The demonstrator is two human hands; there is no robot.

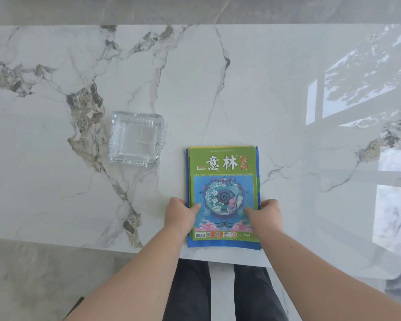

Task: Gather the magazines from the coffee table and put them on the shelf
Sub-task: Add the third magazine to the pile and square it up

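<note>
A stack of magazines (222,181) lies near the front edge of the white marble coffee table (252,89). The top one has a green cover with a round blue picture; blue and yellow edges of others show beneath it. My left hand (180,213) grips the stack's left edge, thumb on the cover and fingers hidden under it. On the right edge my right hand (265,212) holds the same way. The shelf is not in view.
A square clear glass ashtray (136,139) stands on the table, left of the magazines. Window light reflects on the table's right side. My legs in dark trousers (190,290) are below the table's front edge, over a grey marble floor.
</note>
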